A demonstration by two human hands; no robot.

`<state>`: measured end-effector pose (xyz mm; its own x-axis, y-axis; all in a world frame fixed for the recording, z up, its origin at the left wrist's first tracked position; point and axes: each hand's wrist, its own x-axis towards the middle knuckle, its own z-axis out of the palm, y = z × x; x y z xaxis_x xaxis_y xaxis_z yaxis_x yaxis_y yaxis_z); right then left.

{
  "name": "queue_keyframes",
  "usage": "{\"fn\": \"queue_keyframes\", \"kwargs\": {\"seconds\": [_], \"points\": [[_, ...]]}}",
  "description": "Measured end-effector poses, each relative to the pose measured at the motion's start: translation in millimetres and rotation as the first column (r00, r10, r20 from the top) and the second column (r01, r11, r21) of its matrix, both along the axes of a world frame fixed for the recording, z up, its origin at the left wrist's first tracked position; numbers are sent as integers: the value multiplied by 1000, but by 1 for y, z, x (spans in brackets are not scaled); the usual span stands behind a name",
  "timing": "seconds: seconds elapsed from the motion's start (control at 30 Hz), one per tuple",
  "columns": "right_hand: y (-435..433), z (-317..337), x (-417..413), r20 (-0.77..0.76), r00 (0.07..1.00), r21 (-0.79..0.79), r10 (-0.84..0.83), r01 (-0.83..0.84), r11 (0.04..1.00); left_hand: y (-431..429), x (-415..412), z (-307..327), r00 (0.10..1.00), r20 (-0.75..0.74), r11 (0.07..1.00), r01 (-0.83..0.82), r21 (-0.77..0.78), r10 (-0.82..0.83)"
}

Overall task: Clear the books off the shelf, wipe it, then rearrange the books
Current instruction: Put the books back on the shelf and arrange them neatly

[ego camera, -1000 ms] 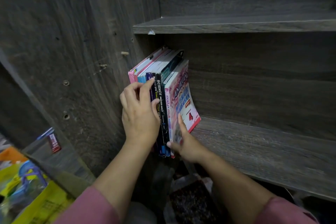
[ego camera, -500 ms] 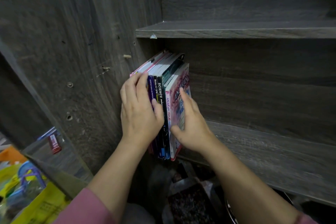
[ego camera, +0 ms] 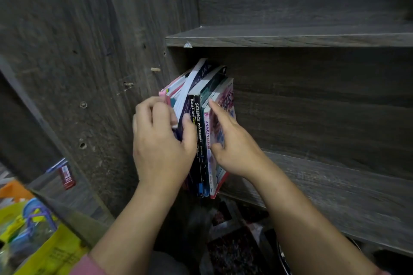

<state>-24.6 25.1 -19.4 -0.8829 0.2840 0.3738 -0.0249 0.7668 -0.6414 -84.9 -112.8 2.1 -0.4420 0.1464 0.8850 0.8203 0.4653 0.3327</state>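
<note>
The left grip (ego camera: 161,147) has curled round the leftmost spines, tipping a dark-blue one out. The right grip (ego camera: 234,152), fingers straight, presses the pink cover. Thin glossy paperback books (ego camera: 199,131), light and floppy, best clamped together mid-spine, stand at the grey wooden shelf's (ego camera: 335,196) left end: about six.

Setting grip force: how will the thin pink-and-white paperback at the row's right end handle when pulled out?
The thin pink-and-white paperback looks slim and soft-covered, so probably light and floppy. Cover looks glossy: likely slippery. Nothing but the right hand stands to its right, so it may tip if released.
</note>
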Motion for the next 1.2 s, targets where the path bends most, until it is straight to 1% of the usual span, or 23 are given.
{"fn": "queue_keyframes", "kwargs": {"seconds": [0.03,0.1,0.13,0.2,0.3,0.37,0.43,0.57,0.73,0.83,0.87,0.93,1.03,1.13,1.2], "points": [[0,-1,0,4,1000,-12,0,0,1000,-2,2,0,1000,-8,1000,10,15,-10],[-2,-1,-2,11,1000,-12,-8,8,1000,-1,4,2,999,44,999,25,-26,-24],[-3,-1,-3,15,1000,-7,-13,13,1000,1,5,5,996,85,997,24,-78,-18],[-5,0,-4,14,1000,-11,-12,12,1000,4,7,14,991,116,972,-35,-233,63],[-6,0,-5,1,1000,-42,-8,8,999,11,6,30,974,82,865,-148,-479,213],[-6,-2,-6,-6,1000,-47,-9,8,999,15,2,36,962,109,818,-150,-555,251],[-5,-3,-6,-11,1000,-52,-9,9,999,18,1,36,957,144,819,-131,-559,252],[-2,-4,-4,-9,1000,-76,4,-5,997,18,1,31,963,157,869,-119,-480,218],[-2,-3,1,16,1000,-59,-1,2,998,10,5,28,976,152,924,-90,-371,157],[-1,-3,3,16,1000,-36,-9,9,999,-1,10,26,986,140,967,-54,-249,91],[-1,-2,4,17,1000,-35,-11,12,999,-5,11,29,987,133,972,-59,-229,91],[0,-1,3,19,1000,-41,-13,14,999,-11,12,38,981,145,955,-86,-283,132],[0,-2,2,25,1000,-53,-4,6,999,-10,19,52,942,250,903,-106,-416,226],[0,-3,1,28,1000,-52,-1,3,999,3,27,55,869,346,802,-90,-591,353],[1,-3,1,21,1000,-56,-2,3,998,11,28,50,846,356,758,-84,-647,398]]}}
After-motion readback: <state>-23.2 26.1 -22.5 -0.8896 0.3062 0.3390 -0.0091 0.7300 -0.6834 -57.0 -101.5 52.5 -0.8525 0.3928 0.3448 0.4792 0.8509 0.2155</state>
